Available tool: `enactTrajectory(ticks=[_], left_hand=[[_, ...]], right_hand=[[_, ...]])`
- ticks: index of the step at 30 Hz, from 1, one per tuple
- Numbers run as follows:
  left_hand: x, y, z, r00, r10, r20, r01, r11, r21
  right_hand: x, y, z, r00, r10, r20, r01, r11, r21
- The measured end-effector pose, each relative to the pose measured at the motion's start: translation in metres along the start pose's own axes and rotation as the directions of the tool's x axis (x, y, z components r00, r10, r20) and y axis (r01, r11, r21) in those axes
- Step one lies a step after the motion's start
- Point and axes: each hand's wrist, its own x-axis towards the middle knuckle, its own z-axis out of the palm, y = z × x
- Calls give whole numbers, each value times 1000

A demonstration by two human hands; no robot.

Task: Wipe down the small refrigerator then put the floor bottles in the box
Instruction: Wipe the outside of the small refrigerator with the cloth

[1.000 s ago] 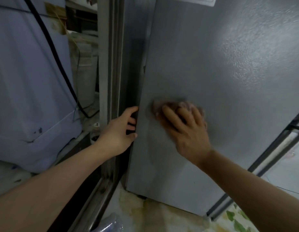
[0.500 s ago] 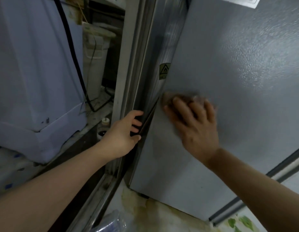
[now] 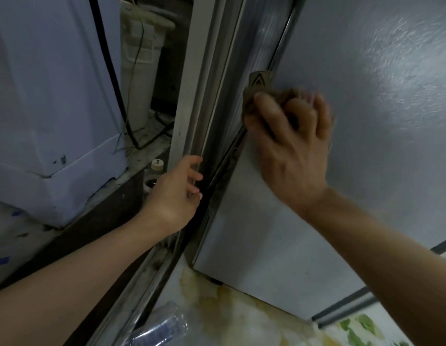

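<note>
left hand (image 3: 174,193) fingers curled, right hand (image 3: 291,146) gripping

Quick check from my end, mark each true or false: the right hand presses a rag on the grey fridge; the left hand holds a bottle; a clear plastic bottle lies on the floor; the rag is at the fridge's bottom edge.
1. The right hand presses a brownish crumpled rag on the grey textured refrigerator side. True.
2. The left hand holds a bottle. False: it rests at the metal frame.
3. A clear plastic bottle lies on the floor. True.
4. The rag is at the bottom edge. False: it is well above.

Two hands, one refrigerator (image 3: 366,171), one cloth (image 3: 286,96), one clear bottle (image 3: 162,328), one black cable (image 3: 109,71).
</note>
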Motion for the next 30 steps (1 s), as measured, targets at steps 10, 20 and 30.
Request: enactTrajectory(ticks=[10, 20, 30], left_hand=[[-12, -27, -6, 1000, 5, 0, -5, 997, 73], [-8, 3, 50, 1000, 13, 19, -15, 998, 68], [-13, 19, 76, 990, -48, -134, 68, 986, 150]], right_hand=[[-118, -85, 7, 717, -440, 541, 441, 887, 137], [-95, 34, -24, 996, -73, 44, 73, 997, -1], [-192, 6, -50, 769, -408, 492, 367, 912, 182]])
